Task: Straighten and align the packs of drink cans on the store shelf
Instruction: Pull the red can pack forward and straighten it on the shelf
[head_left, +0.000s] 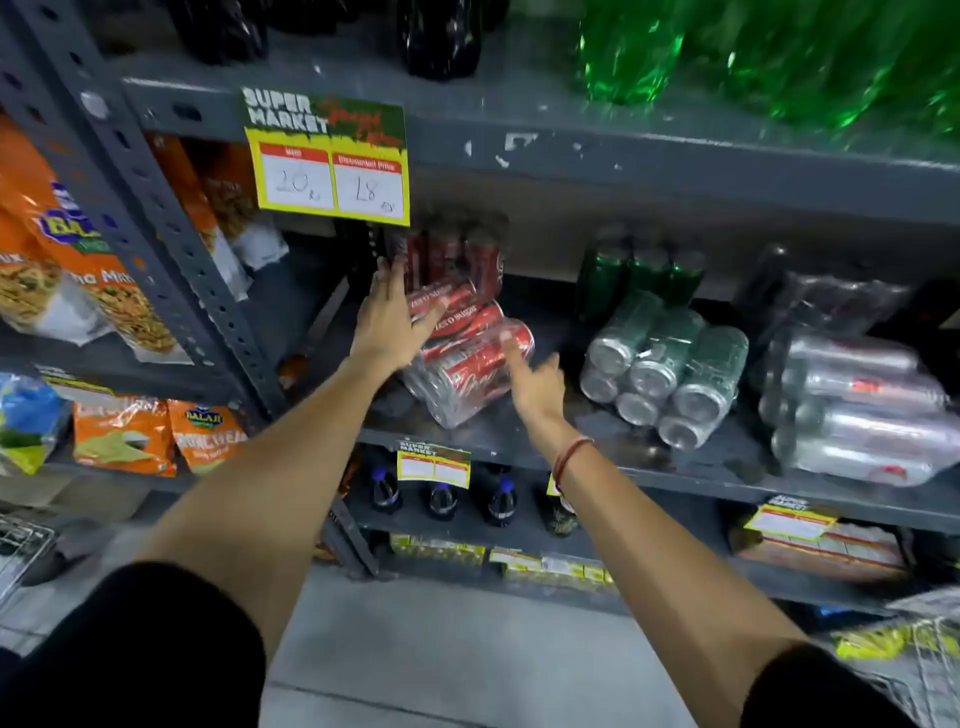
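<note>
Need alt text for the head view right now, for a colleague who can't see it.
Both bare hands reach for a shrink-wrapped pack of red cola cans lying askew on a grey metal shelf: left hand flat on top, right hand open at its right end. Green can packs and silver can packs lie to the right.

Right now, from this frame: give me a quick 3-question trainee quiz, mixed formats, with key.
1. True or false: the red can pack on the shelf lies on its side, skewed to the shelf edge.
2. Which hand rests on top of that pack? A) left hand B) right hand
3. Fill in: the pack just right of the red one holds ____ cans.

Key: 1 true; 2 A; 3 green
</note>
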